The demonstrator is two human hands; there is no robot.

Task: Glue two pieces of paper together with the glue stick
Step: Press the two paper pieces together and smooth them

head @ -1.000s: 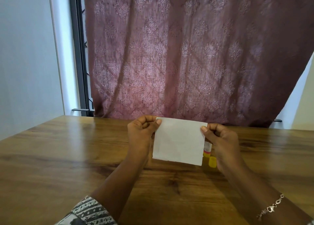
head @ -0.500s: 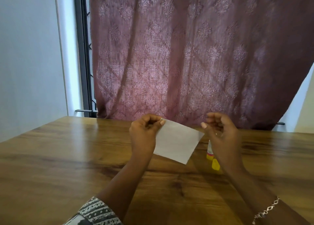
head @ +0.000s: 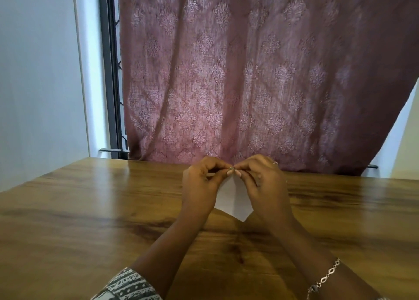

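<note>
Paper (head: 233, 200) pinched: left hand (head: 199, 186), right hand (head: 265, 182).

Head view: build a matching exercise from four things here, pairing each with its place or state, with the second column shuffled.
Things:
1. paper
2. bracelet
3. patterned sleeve
4. curtain

Places or states:
A. on the right wrist
B. hanging behind the table
C. pinched at its top by the left hand and right hand
D. on the left forearm

Pairs: 1-C, 2-A, 3-D, 4-B
</note>
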